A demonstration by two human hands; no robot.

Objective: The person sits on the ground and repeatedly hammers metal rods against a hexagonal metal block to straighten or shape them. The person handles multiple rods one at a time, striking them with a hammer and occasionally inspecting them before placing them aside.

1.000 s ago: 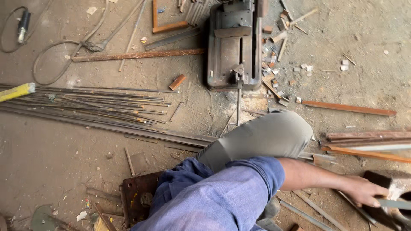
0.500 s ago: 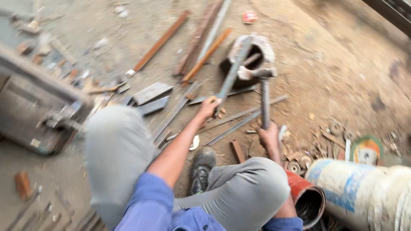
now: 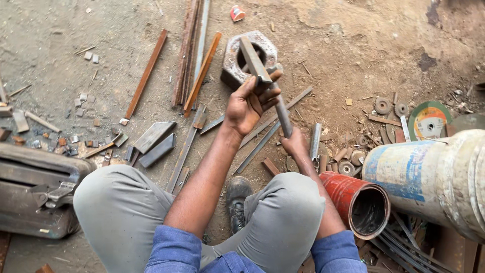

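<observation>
My left hand (image 3: 247, 103) is raised over the dirt floor and grips a flat steel bar (image 3: 252, 59). The bar's far end lies across a large rusty hexagonal nut (image 3: 232, 65). Just below and to the right, my right hand (image 3: 295, 146) is closed around the lower end of a grey metal hammer handle (image 3: 283, 117). The handle slants up toward the left hand, and its top is partly hidden behind those fingers. Both hands sit between my bent knees in grey trousers (image 3: 288, 212).
Long rusty strips (image 3: 191, 50) and short offcuts (image 3: 154, 136) lie at upper left. A red pipe (image 3: 348, 189), a white and blue drum (image 3: 429, 177) and cutting discs (image 3: 429, 120) are on the right. A grey machine (image 3: 30, 192) sits at left.
My view swung from the left floor by a cutting machine to this spot. The left hand brought the flat bar onto the nut, and the right hand lowered along the handle.
</observation>
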